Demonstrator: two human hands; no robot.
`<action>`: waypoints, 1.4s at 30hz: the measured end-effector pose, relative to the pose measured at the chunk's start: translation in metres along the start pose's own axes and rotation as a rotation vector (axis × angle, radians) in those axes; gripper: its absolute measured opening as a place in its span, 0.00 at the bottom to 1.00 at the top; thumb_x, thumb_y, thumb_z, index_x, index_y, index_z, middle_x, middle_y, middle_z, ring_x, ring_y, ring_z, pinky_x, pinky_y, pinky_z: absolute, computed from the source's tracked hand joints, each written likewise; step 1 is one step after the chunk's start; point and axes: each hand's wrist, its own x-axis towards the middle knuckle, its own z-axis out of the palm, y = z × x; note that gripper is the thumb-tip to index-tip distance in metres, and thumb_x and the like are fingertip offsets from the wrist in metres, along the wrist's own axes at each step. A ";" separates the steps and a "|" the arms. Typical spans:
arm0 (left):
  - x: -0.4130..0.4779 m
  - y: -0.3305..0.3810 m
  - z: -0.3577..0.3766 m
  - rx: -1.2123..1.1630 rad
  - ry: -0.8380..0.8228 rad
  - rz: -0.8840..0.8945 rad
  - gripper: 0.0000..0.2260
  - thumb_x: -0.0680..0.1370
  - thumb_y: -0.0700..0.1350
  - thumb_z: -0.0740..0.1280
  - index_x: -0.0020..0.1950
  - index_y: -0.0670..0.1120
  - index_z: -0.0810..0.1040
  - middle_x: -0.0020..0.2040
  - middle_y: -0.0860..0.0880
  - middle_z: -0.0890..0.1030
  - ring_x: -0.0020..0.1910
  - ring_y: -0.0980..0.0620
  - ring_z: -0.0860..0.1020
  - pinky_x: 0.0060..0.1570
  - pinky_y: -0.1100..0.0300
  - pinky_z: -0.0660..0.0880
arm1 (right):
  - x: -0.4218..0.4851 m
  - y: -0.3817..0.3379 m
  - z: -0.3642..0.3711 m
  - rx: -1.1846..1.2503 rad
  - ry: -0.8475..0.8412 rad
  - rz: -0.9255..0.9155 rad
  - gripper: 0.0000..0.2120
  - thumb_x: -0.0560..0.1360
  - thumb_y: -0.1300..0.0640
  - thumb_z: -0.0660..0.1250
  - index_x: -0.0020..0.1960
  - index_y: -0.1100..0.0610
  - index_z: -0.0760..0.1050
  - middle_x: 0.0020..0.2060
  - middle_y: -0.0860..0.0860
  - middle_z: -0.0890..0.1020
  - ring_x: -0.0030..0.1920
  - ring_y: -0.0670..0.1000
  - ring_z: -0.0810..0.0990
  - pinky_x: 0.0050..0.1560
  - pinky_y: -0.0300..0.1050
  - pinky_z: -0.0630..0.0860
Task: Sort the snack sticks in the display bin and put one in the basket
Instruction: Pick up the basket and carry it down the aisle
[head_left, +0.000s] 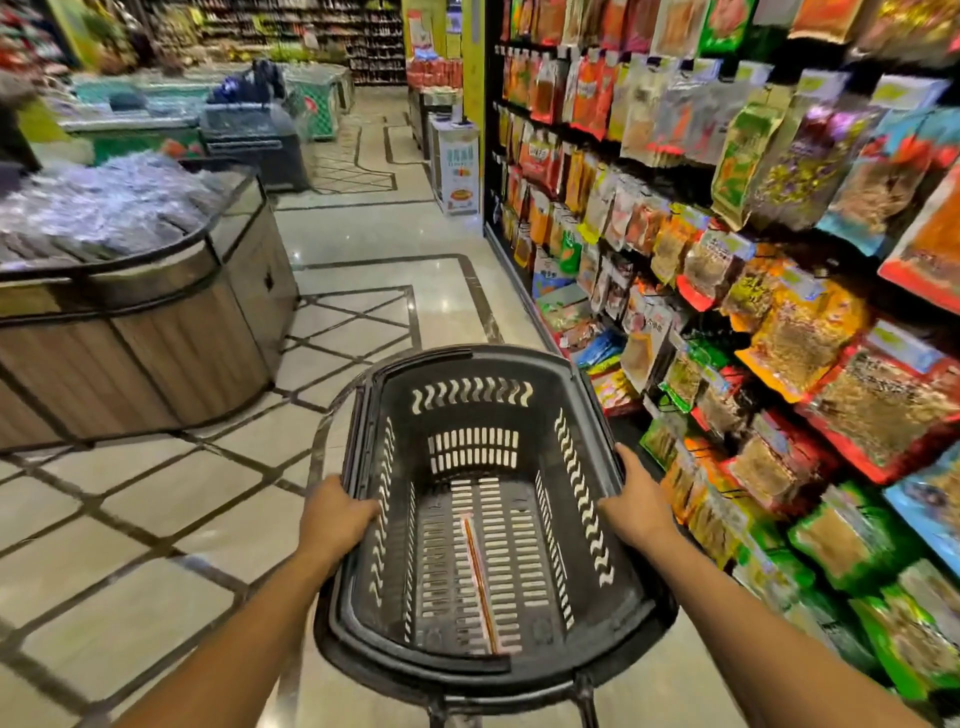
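lying in basket (519, 358), 1 snack stick (480, 582); left hand (337, 514), right hand (636, 501) curled on rim

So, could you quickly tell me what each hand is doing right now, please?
Left hand: grips the left rim of the basket.
Right hand: grips its right rim.

Your black slotted basket (470, 415) is upright at 6 o'clock. One long, thin snack stick (480, 582) in a clear wrapper lies flat on its floor, pointing toward 12. The wood-sided display bin (156, 332) stands at 10 o'clock, heaped with blurred silvery packets (104, 208).
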 end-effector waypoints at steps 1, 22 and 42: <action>0.024 0.008 0.004 -0.001 -0.006 0.015 0.23 0.67 0.46 0.76 0.59 0.43 0.76 0.53 0.42 0.83 0.48 0.42 0.80 0.48 0.50 0.79 | 0.022 -0.007 0.001 -0.005 0.002 0.007 0.42 0.75 0.62 0.72 0.82 0.54 0.54 0.65 0.59 0.78 0.56 0.61 0.81 0.52 0.53 0.78; 0.415 0.231 0.103 0.083 -0.077 0.053 0.17 0.68 0.46 0.73 0.55 0.47 0.75 0.46 0.47 0.82 0.42 0.46 0.80 0.42 0.52 0.78 | 0.455 -0.074 -0.003 0.101 0.047 0.080 0.45 0.72 0.60 0.75 0.82 0.55 0.54 0.73 0.57 0.72 0.66 0.62 0.76 0.61 0.52 0.75; 0.735 0.425 0.186 -0.067 -0.029 -0.017 0.19 0.62 0.51 0.70 0.52 0.51 0.76 0.46 0.48 0.81 0.44 0.44 0.79 0.52 0.48 0.79 | 0.883 -0.158 -0.006 0.033 -0.057 0.034 0.42 0.75 0.61 0.73 0.82 0.52 0.53 0.68 0.57 0.77 0.56 0.60 0.80 0.47 0.47 0.75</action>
